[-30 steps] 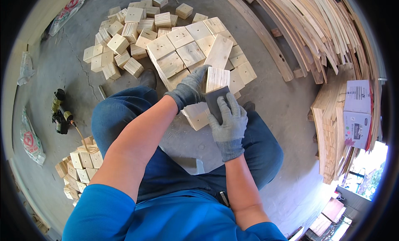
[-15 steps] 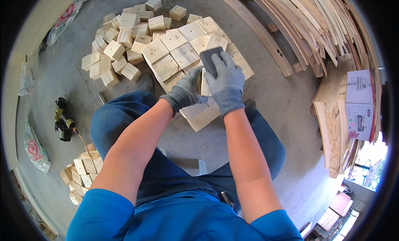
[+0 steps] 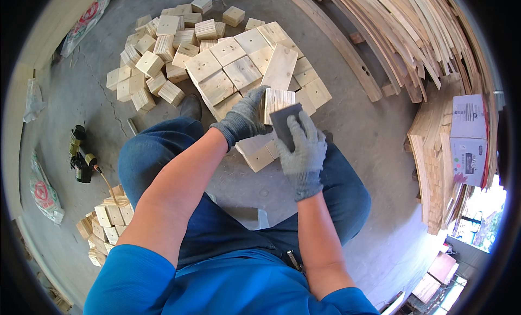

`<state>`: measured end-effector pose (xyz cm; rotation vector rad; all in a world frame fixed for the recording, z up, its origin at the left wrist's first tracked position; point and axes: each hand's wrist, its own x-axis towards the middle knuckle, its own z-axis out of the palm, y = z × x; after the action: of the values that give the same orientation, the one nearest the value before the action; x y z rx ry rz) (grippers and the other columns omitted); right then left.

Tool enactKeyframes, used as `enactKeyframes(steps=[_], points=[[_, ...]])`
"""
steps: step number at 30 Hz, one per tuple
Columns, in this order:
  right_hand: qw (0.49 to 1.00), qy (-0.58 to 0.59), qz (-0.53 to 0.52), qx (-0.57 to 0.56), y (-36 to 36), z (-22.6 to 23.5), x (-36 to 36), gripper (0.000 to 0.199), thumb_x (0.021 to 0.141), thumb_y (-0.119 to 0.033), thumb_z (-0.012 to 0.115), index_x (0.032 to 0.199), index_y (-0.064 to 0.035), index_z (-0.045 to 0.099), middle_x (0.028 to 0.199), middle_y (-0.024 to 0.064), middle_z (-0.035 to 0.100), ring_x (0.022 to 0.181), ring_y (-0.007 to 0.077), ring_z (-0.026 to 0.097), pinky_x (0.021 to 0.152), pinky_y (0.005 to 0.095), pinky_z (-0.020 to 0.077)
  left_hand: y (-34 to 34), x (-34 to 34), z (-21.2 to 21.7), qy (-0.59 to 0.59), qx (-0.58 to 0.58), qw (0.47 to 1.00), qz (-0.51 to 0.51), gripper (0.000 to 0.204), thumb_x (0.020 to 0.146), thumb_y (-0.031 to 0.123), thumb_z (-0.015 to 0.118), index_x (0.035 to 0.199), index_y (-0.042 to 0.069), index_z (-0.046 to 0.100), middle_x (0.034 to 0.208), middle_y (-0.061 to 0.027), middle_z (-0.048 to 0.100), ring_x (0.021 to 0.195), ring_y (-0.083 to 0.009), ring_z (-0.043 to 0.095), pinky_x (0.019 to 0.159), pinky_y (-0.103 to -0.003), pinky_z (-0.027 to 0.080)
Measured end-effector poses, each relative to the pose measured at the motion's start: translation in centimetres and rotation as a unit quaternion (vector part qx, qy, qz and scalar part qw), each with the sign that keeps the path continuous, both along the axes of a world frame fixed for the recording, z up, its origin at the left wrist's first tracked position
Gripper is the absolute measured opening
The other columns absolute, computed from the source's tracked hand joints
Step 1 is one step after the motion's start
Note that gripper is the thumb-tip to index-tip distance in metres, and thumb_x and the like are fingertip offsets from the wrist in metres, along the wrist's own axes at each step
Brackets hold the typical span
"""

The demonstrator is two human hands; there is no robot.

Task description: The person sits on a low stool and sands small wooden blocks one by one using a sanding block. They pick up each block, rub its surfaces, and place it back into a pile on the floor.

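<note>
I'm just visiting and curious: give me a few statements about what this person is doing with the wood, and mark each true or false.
1. Both hands wear grey gloves. True: left hand, right hand.
2. The left hand holds a wooden block. True.
3. The right hand presses a metal hammer on the block. False: it presses a dark sanding pad against it.
4. The heap of blocks lies on a table. False: it lies on the concrete floor.
5. Long wooden slats are stacked at the right. True.
</note>
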<state>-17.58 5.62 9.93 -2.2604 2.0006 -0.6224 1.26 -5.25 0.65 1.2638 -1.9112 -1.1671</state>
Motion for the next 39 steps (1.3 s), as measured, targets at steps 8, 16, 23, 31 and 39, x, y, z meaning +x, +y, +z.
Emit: enactKeyframes(steps=[8,16,23,31,39], points=[[0.999,0.017,-0.030,0.028,-12.2,0.0,-1.4,0.063,0.085,-0.034,0.086,0.144,-0.0176,0.070,0.158,0.0070,0.059,0.124,0.0411,0.065,0.106,0.0520,0.0522,-0.3,-0.4,-2.7,0.045,-0.011,0.999,0.003,0.114,0.064,0.022,0.105,0.158,0.012,0.042,0.147,-0.0148,0.062,0.134,-0.0302,0.060,0.117,-0.039,0.047],[0.999,-0.019,-0.043,0.010,-6.2,-1.1,-1.0,0.063,0.087,-0.034,0.085,0.145,-0.0160,0.068,0.158,0.0133,0.056,0.126,0.0459,0.060,0.107,0.0559,0.0515,0.0,0.5,-3.3,0.014,-0.010,1.000,0.004,0.116,0.062,0.028,0.106,0.158,0.011,0.042,0.145,-0.0161,0.063,0.135,-0.0329,0.060,0.116,-0.040,0.049],[0.999,0.005,-0.020,0.032,3.6,-0.2,-0.3,0.064,0.084,-0.032,0.087,0.144,-0.0169,0.069,0.161,0.0116,0.055,0.128,0.0445,0.057,0.109,0.0571,0.0472,-0.1,0.1,0.2,-0.044,0.014,0.999,0.006,0.119,0.063,0.035,0.106,0.160,0.011,0.041,0.148,-0.0208,0.059,0.139,-0.0369,0.058,0.118,-0.042,0.049],[1.000,0.008,-0.005,-0.009,-2.3,-0.1,-0.4,0.060,0.084,-0.032,0.087,0.141,-0.0188,0.070,0.156,0.0097,0.058,0.125,0.0446,0.060,0.105,0.0571,0.0499,0.2,0.1,-1.1,-0.016,0.007,1.000,0.022,0.121,0.061,0.029,0.106,0.161,0.010,0.040,0.152,-0.0189,0.057,0.141,-0.0330,0.056,0.120,-0.039,0.046],[0.995,0.021,-0.051,0.084,-13.2,0.8,-0.9,0.064,0.086,-0.034,0.086,0.145,-0.0180,0.068,0.160,0.0092,0.056,0.128,0.0425,0.063,0.110,0.0516,0.0523,0.0,-0.3,-1.0,-0.010,0.019,1.000,0.019,0.122,0.060,0.023,0.106,0.161,0.010,0.039,0.154,-0.0161,0.057,0.141,-0.0299,0.056,0.121,-0.037,0.046]])
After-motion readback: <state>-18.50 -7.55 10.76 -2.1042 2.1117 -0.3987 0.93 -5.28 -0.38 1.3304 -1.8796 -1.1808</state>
